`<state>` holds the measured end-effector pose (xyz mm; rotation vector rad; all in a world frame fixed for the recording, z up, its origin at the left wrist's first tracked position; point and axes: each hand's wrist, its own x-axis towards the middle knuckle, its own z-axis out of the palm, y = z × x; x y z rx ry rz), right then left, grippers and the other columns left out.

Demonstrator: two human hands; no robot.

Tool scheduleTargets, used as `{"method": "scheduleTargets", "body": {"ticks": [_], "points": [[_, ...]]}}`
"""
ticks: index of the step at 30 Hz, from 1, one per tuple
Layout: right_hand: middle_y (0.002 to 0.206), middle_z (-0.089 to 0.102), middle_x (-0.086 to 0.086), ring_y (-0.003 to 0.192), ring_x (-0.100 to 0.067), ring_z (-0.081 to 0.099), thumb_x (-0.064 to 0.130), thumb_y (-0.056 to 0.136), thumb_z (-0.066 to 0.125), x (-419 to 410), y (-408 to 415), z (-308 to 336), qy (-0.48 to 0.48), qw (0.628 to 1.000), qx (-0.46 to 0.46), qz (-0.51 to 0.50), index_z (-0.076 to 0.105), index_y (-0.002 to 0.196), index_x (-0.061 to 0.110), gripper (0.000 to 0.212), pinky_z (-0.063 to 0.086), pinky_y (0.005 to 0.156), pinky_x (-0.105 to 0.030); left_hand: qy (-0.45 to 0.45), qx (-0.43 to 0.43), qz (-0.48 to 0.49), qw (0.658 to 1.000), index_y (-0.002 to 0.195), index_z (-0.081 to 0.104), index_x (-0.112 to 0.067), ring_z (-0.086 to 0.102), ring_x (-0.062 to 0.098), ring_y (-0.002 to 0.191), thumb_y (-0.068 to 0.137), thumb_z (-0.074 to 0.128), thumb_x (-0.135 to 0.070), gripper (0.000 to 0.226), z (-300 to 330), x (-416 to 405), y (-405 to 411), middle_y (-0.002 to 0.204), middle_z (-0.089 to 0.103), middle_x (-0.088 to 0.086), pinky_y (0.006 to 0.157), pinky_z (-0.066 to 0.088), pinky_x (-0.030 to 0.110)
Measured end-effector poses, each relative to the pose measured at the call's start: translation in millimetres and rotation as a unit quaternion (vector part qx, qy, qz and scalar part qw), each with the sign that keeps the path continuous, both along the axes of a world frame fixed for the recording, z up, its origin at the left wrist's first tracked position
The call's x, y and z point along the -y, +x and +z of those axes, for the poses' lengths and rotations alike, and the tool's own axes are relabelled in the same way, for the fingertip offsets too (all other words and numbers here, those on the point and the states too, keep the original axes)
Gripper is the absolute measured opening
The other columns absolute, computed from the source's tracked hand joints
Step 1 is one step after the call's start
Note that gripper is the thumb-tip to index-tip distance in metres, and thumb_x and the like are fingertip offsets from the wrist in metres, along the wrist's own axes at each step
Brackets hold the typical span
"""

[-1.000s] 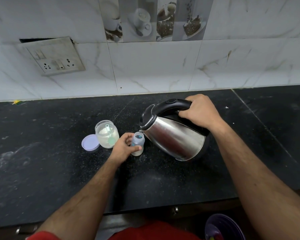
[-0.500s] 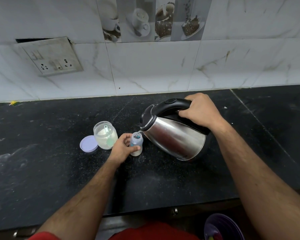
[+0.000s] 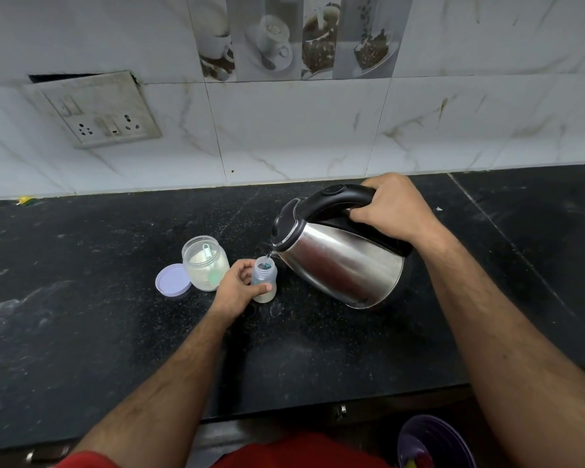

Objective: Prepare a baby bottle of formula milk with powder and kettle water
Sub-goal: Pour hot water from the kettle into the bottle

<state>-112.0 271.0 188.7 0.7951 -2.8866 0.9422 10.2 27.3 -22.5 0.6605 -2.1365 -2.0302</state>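
Observation:
A small clear baby bottle stands upright on the black counter, with pale powder at its bottom. My left hand is wrapped around its left side. My right hand grips the black handle of a steel kettle, which is lifted and tilted to the left. The kettle's spout sits just above the bottle's mouth, and a thin stream of water falls into it. An open jar of white powder with a scoop inside stands left of the bottle.
The jar's lilac lid lies flat next to the jar. A wall socket plate hangs on the tiled wall behind. A purple bowl sits below the black counter front edge at the lower right.
The kettle has tipped further to the left and its spout has come down over the bottle's mouth. Water now runs into the bottle. My left hand stays on the bottle.

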Motion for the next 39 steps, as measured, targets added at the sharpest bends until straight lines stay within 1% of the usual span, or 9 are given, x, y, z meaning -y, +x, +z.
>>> {"method": "scheduleTargets", "body": {"ticks": [3, 7, 13, 16, 19, 25, 29, 33, 39], "points": [[0.06, 0.062, -0.011, 0.054, -0.022, 0.053, 0.02, 0.069, 0.075, 0.4, -0.2, 2.5, -0.001, 1.0, -0.001, 0.003, 0.065, 0.067, 0.007, 0.016, 0.04, 0.053, -0.031, 0.002, -0.003, 0.002, 1.0, 0.115, 0.057, -0.008, 0.068, 0.022, 0.109, 0.071, 0.081, 0.008, 0.053, -0.6, -0.7, 0.5, 0.114, 0.072, 0.008, 0.097, 0.053, 0.037], [0.06, 0.061, -0.008, 0.056, -0.021, 0.053, 0.019, 0.07, 0.075, 0.2, 0.3, 6.7, -0.006, 1.0, -0.001, 0.01, 0.066, 0.068, 0.009, 0.013, 0.039, 0.054, -0.03, 0.002, 0.0, 0.003, 1.0, 0.116, 0.057, -0.009, 0.068, 0.019, 0.109, 0.071, 0.081, 0.008, 0.053, 0.1, 0.4, 1.3, 0.114, 0.072, 0.006, 0.096, 0.053, 0.035], [0.055, 0.053, -0.004, 0.053, -0.02, 0.047, 0.018, 0.069, 0.075, 0.2, 1.6, 7.0, -0.013, 1.0, 0.005, 0.006, 0.064, 0.067, 0.006, 0.017, 0.035, 0.053, -0.029, 0.004, -0.011, 0.01, 1.0, 0.107, 0.057, -0.019, 0.066, 0.02, 0.109, 0.071, 0.08, 0.01, 0.052, -1.9, 1.3, 2.7, 0.113, 0.071, 0.003, 0.097, 0.052, 0.037], [0.056, 0.054, -0.004, 0.053, -0.019, 0.047, 0.017, 0.069, 0.074, -0.1, 2.0, 7.8, -0.013, 1.0, 0.006, 0.006, 0.065, 0.068, 0.004, 0.016, 0.035, 0.052, -0.029, 0.005, -0.011, 0.011, 1.0, 0.106, 0.058, -0.022, 0.066, 0.019, 0.11, 0.071, 0.08, 0.01, 0.053, -2.4, 1.4, 3.6, 0.114, 0.071, 0.001, 0.099, 0.052, 0.037], [0.059, 0.057, -0.006, 0.054, -0.019, 0.049, 0.018, 0.069, 0.075, -1.1, 1.8, 10.3, -0.015, 1.0, 0.01, 0.008, 0.067, 0.07, 0.005, 0.015, 0.037, 0.054, -0.029, 0.007, -0.009, 0.01, 1.0, 0.107, 0.057, -0.022, 0.066, 0.019, 0.111, 0.071, 0.081, 0.009, 0.053, -2.4, 1.2, 4.0, 0.115, 0.071, 0.002, 0.099, 0.052, 0.038], [0.056, 0.054, -0.004, 0.054, -0.019, 0.048, 0.019, 0.069, 0.075, -1.0, 2.6, 16.4, -0.014, 1.0, 0.002, 0.005, 0.064, 0.068, 0.006, 0.017, 0.035, 0.053, -0.029, 0.01, -0.004, 0.008, 1.0, 0.109, 0.057, -0.02, 0.066, 0.019, 0.112, 0.071, 0.081, 0.008, 0.053, -2.4, 0.6, 4.4, 0.117, 0.07, 0.003, 0.1, 0.051, 0.038], [0.055, 0.053, -0.002, 0.053, -0.019, 0.047, 0.017, 0.069, 0.075, -0.6, 3.4, 18.1, -0.015, 1.0, 0.002, 0.004, 0.064, 0.068, 0.006, 0.016, 0.034, 0.052, -0.028, 0.011, -0.003, 0.009, 1.0, 0.115, 0.056, -0.013, 0.066, 0.019, 0.111, 0.072, 0.08, 0.009, 0.054, -0.6, -1.1, 5.5, 0.117, 0.07, 0.005, 0.099, 0.052, 0.037], [0.054, 0.052, -0.001, 0.052, -0.019, 0.047, 0.017, 0.069, 0.075, -0.4, 3.2, 20.4, -0.015, 1.0, 0.0, 0.002, 0.064, 0.068, 0.007, 0.015, 0.035, 0.053, -0.029, 0.013, -0.005, 0.009, 1.0, 0.112, 0.057, -0.017, 0.066, 0.02, 0.112, 0.071, 0.081, 0.008, 0.054, -1.4, -0.4, 6.2, 0.118, 0.07, 0.006, 0.099, 0.052, 0.039], [0.053, 0.051, -0.001, 0.052, -0.02, 0.046, 0.017, 0.069, 0.075, 0.3, 3.7, 21.7, -0.014, 1.0, 0.001, 0.002, 0.064, 0.067, 0.007, 0.015, 0.035, 0.053, -0.029, 0.021, -0.007, 0.012, 1.0, 0.113, 0.056, -0.016, 0.066, 0.019, 0.111, 0.072, 0.08, 0.009, 0.054, 1.5, -3.9, 6.4, 0.116, 0.07, 0.004, 0.096, 0.052, 0.034]]}}
